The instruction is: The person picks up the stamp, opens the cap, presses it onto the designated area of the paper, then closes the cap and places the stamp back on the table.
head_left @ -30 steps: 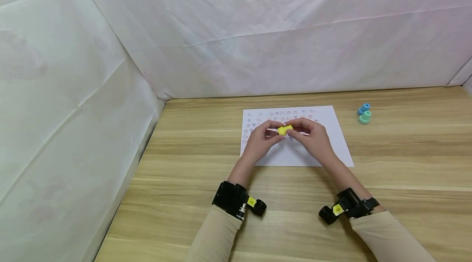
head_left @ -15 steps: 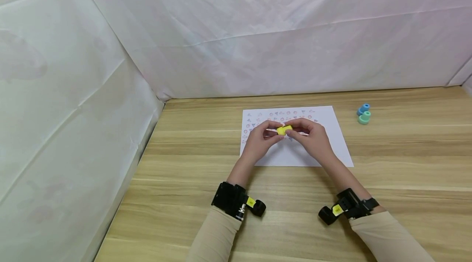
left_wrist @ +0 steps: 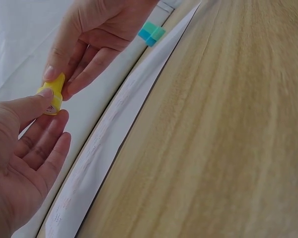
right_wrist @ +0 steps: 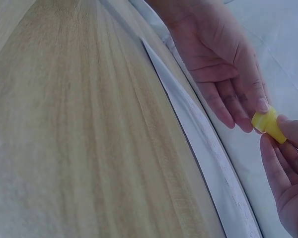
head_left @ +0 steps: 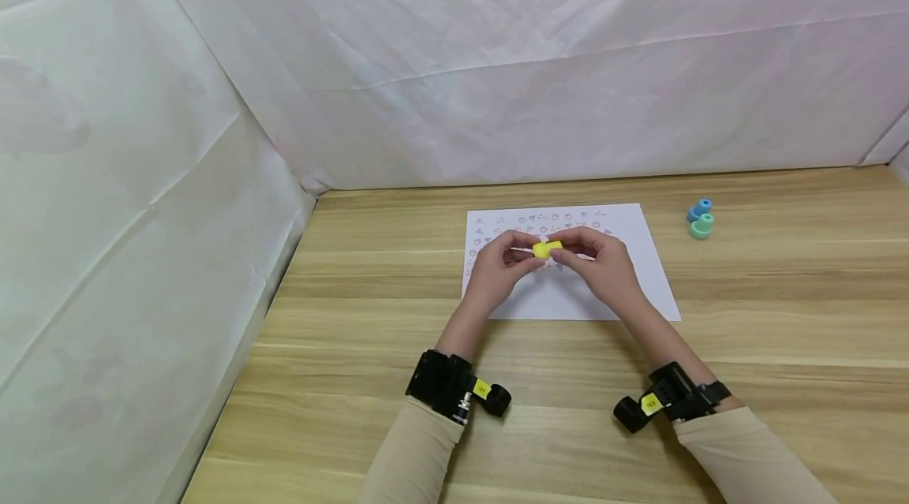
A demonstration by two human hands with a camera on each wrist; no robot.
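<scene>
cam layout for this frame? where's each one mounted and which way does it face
Head: above, looking forward and down at the wooden table; both forearms, wrist cameras, hands show.
Left wrist: looks along the left hand toward the right hand.
Right wrist: mirrored, along the right hand toward the left.
All share the yellow piece and printed sheet.

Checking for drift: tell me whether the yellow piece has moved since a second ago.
Barely: the yellow piece stays pinched between both hands, over the same upper rows of the printed sheet.
</scene>
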